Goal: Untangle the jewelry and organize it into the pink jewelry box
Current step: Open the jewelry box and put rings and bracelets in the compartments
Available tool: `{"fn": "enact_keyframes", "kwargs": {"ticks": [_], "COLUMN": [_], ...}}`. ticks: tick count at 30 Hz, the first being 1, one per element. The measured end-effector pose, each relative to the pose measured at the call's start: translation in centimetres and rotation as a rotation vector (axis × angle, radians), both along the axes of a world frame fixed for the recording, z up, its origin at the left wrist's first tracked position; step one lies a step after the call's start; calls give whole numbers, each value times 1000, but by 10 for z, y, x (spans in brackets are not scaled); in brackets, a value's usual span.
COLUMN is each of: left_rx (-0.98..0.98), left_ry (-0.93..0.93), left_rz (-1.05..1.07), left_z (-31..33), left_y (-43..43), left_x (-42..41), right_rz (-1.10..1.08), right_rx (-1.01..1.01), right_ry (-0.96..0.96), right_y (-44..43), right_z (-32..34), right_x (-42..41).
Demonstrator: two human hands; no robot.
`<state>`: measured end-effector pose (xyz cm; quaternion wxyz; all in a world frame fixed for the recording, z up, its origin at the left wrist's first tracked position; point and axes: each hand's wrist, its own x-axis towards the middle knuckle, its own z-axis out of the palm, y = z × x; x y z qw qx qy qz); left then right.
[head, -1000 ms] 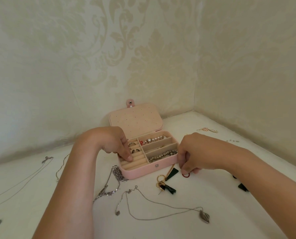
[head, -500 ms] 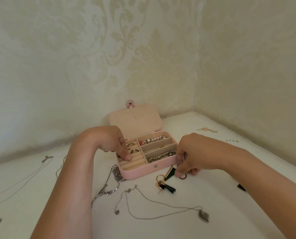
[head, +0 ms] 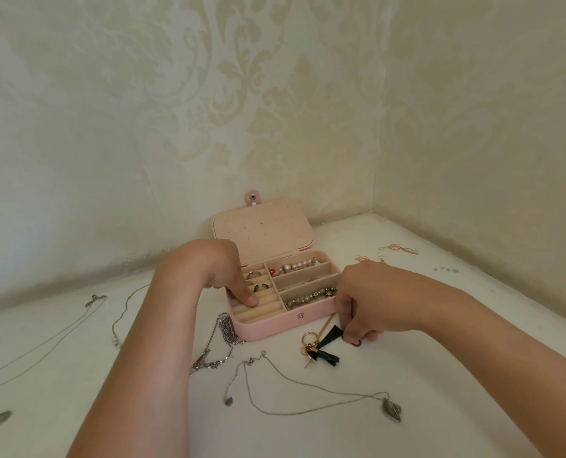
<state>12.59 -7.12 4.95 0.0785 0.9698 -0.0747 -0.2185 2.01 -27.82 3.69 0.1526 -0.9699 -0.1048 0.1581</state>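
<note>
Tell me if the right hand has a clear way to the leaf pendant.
Probably yes: only bare table separates the right hand from the leaf pendant, though its fingers pinch a red ring.

Jewelry box (head: 275,327) sitting btwn the hands, lid (head: 263,228) standing open behind. L hand (head: 223,274) pressing on its ring rolls (head: 261,310); R hand (head: 370,302) at its right end, pinching small hoop (head: 357,342). Tassel earrings (head: 321,345) lying just left of R hand, pendant necklace (head: 392,412) lying nearer the person.
</note>
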Motion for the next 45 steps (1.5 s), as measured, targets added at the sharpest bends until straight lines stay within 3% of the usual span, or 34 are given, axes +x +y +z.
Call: {"fn": "enact_keyframes", "kwargs": {"ticks": [5, 11, 18, 28, 30, 35, 40, 45], "left_rx": [-14, -295, -549, -532, -492, -751, -798, -734], "left_ry": [11, -24, -87, -158, -241, -408, -694, -718], "left_rz": [-26, -76, -104, -21, -16, 64, 80, -123], "left_z": [1, 9, 13, -7, -16, -30, -48, -64], "left_y": [3, 18, 5, 12, 15, 27, 30, 25], "left_x": [-3, -9, -15, -21, -27, -41, -65, -88], "right_rz": [18, 32, -36, -24, -16, -31, -85, -118], "right_rx": [-96, -76, 257, 602, 643, 721, 804, 896], "right_ry": [16, 39, 37, -65, -73, -50, -75, -108], "right_y": [3, -1, -23, -3, 2, 0, 5, 18], "right_z": [-3, 3, 18, -1, -4, -5, -8, -10], "right_x": [-3, -3, 2, 12, 12, 13, 15, 13]}}
